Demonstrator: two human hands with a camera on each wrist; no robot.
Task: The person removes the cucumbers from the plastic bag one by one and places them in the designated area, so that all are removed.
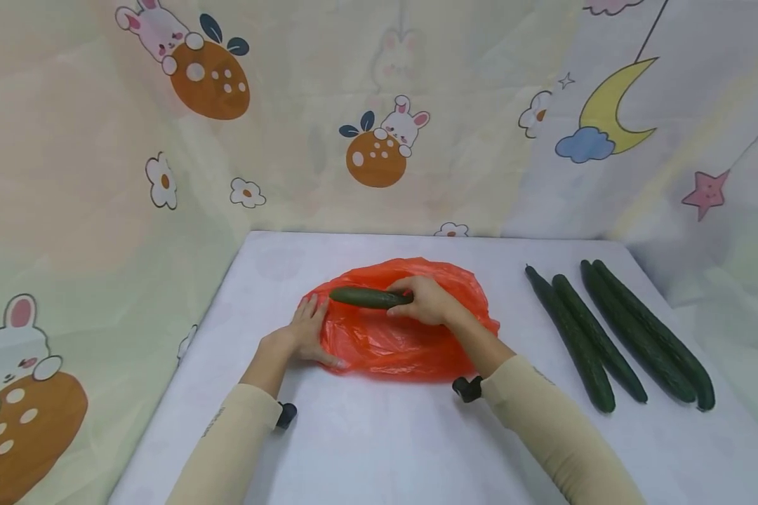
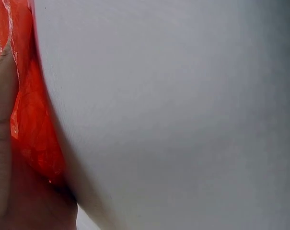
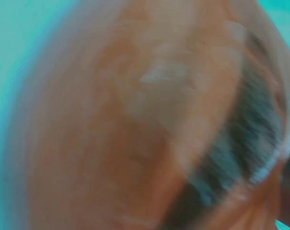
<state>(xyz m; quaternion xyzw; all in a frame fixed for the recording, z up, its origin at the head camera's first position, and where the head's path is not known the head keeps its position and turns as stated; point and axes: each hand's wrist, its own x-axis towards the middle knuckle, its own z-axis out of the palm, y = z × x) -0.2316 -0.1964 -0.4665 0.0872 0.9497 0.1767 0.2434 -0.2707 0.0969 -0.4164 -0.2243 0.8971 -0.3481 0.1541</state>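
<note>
In the head view a red plastic bag (image 1: 404, 351) lies spread and crumpled on the white table. My right hand (image 1: 426, 300) grips a dark green cucumber (image 1: 363, 297) by its right end, over the upper part of the bag. The cucumber lies almost level, its free end pointing left towards the other hand. At the bag's left edge my left hand (image 1: 306, 331) rests with fingers spread and thumb stretched along the near side. In the left wrist view the thumb (image 2: 1, 110) lies against the red plastic. Dark green cucumber skin (image 3: 252, 129) shows in the blurred right wrist view.
Several more cucumbers lie side by side at the right of the table, among them a long one (image 1: 571, 340) nearest the bag and another (image 1: 660, 330) near the right edge. A patterned cloth (image 1: 303, 140) hangs behind the white table (image 1: 366, 435).
</note>
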